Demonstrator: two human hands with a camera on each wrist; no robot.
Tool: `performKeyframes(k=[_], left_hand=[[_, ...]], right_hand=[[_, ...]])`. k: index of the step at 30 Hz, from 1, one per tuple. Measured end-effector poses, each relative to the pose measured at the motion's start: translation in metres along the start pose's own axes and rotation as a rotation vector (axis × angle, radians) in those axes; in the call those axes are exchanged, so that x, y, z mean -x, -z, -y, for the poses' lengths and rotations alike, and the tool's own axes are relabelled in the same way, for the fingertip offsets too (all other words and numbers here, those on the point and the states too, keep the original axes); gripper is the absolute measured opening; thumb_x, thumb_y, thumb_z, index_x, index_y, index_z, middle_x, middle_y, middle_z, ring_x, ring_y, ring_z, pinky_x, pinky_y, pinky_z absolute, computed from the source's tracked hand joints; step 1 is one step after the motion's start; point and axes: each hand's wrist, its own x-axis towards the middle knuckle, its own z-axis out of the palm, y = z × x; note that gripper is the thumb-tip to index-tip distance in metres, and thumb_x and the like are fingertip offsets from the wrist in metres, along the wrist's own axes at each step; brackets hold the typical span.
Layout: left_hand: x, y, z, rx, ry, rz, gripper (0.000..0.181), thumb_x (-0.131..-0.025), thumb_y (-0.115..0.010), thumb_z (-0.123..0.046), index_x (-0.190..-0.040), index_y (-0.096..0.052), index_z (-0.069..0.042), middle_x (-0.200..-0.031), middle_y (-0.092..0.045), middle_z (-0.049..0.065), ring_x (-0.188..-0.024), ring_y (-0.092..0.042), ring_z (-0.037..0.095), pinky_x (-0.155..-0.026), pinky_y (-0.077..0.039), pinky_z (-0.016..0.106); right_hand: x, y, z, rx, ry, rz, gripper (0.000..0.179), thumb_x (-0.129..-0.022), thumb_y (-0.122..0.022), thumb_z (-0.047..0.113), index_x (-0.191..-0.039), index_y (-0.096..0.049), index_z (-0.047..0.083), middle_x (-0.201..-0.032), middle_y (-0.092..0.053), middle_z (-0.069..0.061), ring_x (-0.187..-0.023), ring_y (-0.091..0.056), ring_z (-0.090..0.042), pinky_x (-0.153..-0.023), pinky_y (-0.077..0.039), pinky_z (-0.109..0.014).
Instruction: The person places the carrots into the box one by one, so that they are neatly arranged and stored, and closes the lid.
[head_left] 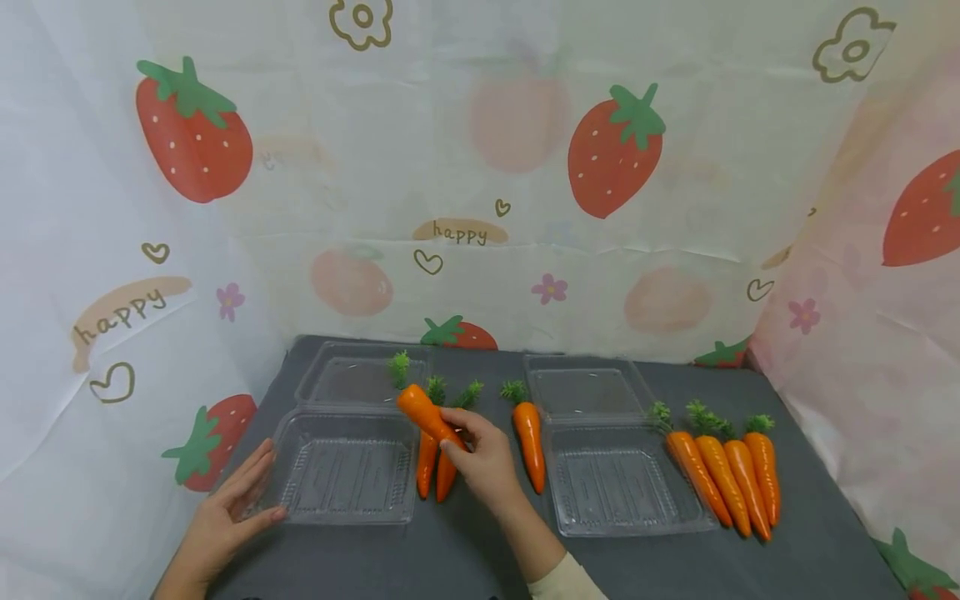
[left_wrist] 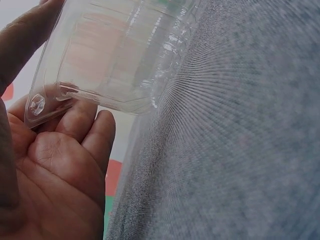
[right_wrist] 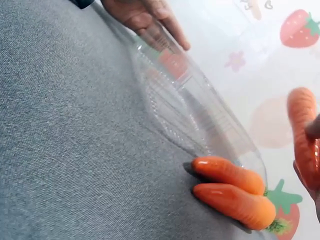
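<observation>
My right hand (head_left: 483,458) pinches an orange toy carrot (head_left: 422,411) with a green tuft, raised over the right edge of the left clear plastic box (head_left: 341,471). In the right wrist view that carrot (right_wrist: 302,130) shows at the right border, between thumb and fingers. Two carrots (head_left: 426,458) lie side by side under it, right of the box. My left hand (head_left: 232,504) rests along the left side of the same box, fingers straight and spread. The left wrist view has the box's corner (left_wrist: 37,105) against the fingers, with the palm facing it.
Another carrot (head_left: 530,442) lies left of a second open clear box (head_left: 618,483). Several carrots (head_left: 738,483) lie in a row at that box's right side, the nearest overlapping its edge. Both lids (head_left: 367,375) lie folded back. Printed cloth (head_left: 525,167) hangs behind the grey table (head_left: 795,442).
</observation>
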Motion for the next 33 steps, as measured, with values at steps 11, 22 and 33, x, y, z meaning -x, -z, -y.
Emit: performKeyframes(k=[11, 22, 33], left_hand=[[0.000, 0.000, 0.000, 0.011, 0.016, 0.014, 0.085, -0.079, -0.076, 0.020, -0.153, -0.035, 0.013, -0.168, -0.026, 0.016, -0.145, -0.037, -0.005, -0.109, -0.040, 0.013], [0.001, -0.001, 0.000, 0.036, 0.028, 0.010, 0.085, -0.080, -0.075, 0.020, -0.153, -0.033, 0.013, -0.169, -0.026, 0.009, -0.144, -0.038, -0.006, -0.108, -0.041, 0.012], [0.000, 0.000, 0.003, -0.002, 0.035, -0.001, 0.085, -0.079, -0.077, 0.018, -0.153, -0.035, 0.012, -0.168, -0.026, 0.013, -0.143, -0.038, -0.008, -0.107, -0.042, 0.014]], right_hand=[[-0.005, -0.008, 0.013, 0.110, -0.034, 0.186, 0.038, -0.096, -0.072, 0.008, -0.132, -0.071, 0.019, -0.129, -0.070, 0.001, -0.113, -0.067, -0.020, -0.092, -0.060, -0.030], [-0.015, -0.024, 0.020, 0.170, -0.036, 0.350, 0.034, -0.096, -0.073, 0.010, -0.129, -0.073, 0.019, -0.129, -0.069, 0.006, -0.111, -0.066, -0.009, -0.091, -0.057, -0.022], [-0.025, -0.039, 0.020, 0.228, -0.054, 0.449, 0.032, -0.096, -0.073, 0.010, -0.126, -0.074, 0.022, -0.128, -0.069, 0.010, -0.108, -0.064, -0.003, -0.086, -0.057, -0.019]])
